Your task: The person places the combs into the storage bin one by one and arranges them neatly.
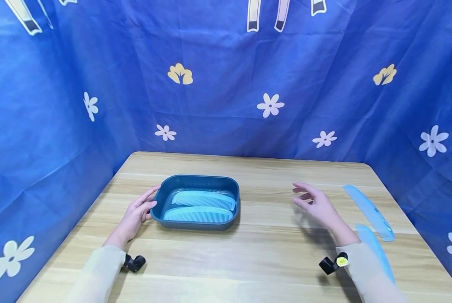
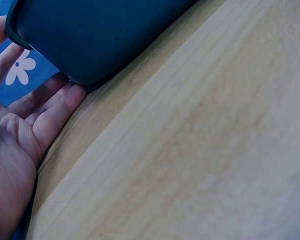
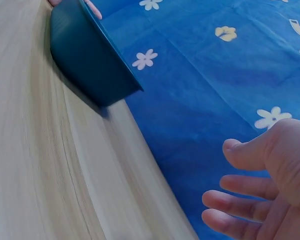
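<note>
A dark blue plastic bin [image 1: 195,226] with rounded corners stands on the table, with two light blue combs [image 1: 203,199] lying side by side in it. My left hand [image 1: 132,216] holds the bin by its left end. In the left wrist view, some fingers [image 2: 55,112] are at its bottom corner and others reach up to the rim. My right hand [image 1: 318,208] hovers over the table right of the bin, fingers loosely bent and holding nothing. Two more light blue combs lie beyond it: one farther back [image 1: 367,210], the other [image 1: 373,244] partly hidden by my right sleeve.
The wood-grain table [image 1: 248,256] has rounded far corners. A blue curtain [image 1: 218,109] with white flowers hangs behind it and along both sides. Each wrist wears a small black camera, the left one [image 1: 135,263] and the right one [image 1: 330,264].
</note>
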`<state>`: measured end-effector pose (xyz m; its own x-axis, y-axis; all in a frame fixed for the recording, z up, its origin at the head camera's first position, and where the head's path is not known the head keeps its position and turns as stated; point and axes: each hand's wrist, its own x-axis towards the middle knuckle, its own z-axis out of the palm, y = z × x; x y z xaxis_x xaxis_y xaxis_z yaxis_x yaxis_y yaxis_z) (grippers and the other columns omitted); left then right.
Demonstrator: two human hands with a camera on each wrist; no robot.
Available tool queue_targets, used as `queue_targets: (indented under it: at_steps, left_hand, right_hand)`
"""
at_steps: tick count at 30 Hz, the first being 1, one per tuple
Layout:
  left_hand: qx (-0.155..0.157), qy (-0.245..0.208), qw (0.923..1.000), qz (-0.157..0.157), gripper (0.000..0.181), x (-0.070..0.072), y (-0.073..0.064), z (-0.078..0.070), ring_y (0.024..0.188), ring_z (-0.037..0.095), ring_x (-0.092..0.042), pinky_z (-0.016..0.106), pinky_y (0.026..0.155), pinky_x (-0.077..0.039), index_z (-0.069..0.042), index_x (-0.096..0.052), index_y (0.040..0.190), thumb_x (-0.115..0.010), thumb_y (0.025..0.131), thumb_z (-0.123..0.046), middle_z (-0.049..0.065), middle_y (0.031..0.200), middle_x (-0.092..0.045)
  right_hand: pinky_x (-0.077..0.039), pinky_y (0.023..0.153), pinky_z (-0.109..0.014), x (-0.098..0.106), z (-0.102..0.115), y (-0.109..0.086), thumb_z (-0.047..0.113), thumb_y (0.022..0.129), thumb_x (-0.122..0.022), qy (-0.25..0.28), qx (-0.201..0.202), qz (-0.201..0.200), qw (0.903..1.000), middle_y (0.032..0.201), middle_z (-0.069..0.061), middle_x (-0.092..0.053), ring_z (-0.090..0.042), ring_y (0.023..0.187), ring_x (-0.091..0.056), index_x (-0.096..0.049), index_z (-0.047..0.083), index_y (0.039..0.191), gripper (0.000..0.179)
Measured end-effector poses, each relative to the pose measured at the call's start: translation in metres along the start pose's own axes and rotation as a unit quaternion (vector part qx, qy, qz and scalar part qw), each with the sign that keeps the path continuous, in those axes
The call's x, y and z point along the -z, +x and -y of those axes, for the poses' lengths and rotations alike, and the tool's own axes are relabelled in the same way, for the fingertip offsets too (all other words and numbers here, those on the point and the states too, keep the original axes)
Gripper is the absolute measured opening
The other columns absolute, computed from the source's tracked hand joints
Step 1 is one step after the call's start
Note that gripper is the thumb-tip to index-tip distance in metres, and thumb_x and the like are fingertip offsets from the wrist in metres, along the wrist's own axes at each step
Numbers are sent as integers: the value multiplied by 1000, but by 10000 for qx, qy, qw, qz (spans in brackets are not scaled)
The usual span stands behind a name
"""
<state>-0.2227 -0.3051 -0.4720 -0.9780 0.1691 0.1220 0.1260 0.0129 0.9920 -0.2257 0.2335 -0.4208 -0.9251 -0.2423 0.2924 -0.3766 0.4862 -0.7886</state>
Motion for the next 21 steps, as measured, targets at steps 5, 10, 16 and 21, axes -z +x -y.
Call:
queue_targets:
  at_steps: [5,10,16,21]
  left_hand:
    - [18,26,10000,-27,51,0,-1,0,92,15,-63,28,71,-54,-9,-32,145,-48,97,-15,13,119,-47]
    - [13,-40,10000,25,51,-2,-2,2,93,16,-63,29,72,-54,-8,-31,145,-47,97,-13,12,120,-50]
    - [-27,-66,10000,7,52,-1,-2,3,93,14,-63,28,71,-54,-6,-30,145,-47,97,-13,10,119,-50]
    - [-47,-59,10000,47,52,1,0,1,92,14,-63,29,71,-54,-4,-29,145,-47,97,-13,9,118,-52]
  right_hand:
    - [-53,67,-28,13,-9,-12,9,86,-66,-169,40,-15,9998,113,-18,-60,-25,87,-62,-52,4,130,47]
    - [-52,66,-27,30,-17,-28,12,87,-66,-553,-253,-20,9981,115,-17,-60,-26,90,-62,-50,6,132,49]
    - [-51,65,-27,51,-19,-44,13,88,-65,-887,-404,-181,9951,114,-18,-59,-29,91,-60,-49,5,133,49]
    - [-50,63,-25,61,-23,-58,11,87,-65,-1064,-368,-360,9930,111,-20,-59,-15,86,-60,-48,1,132,49]
